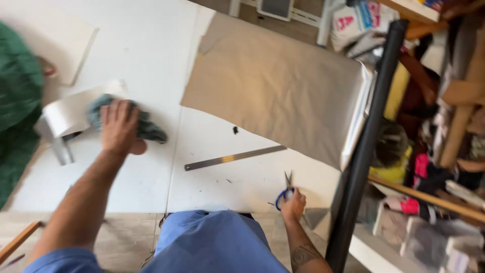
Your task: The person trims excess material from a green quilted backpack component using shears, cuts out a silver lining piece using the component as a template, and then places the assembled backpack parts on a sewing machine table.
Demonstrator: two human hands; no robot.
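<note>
The left hand (119, 127) covers the middle of a grey-green cloth (146, 126), so its full shape stays unseen. The right hand (292, 203) hides most of the blue scissors (287, 189) handles. At the left edge of the frame a green fabric (17, 96) is cut off. The shelf clutter (434, 167) at right is blurred beyond telling apart.

I see a white counter (151, 45) carrying a brown paper sheet (273, 86), a metal ruler (235, 157), a grey-green cloth (146, 126) and a white roll (68, 114)
</note>
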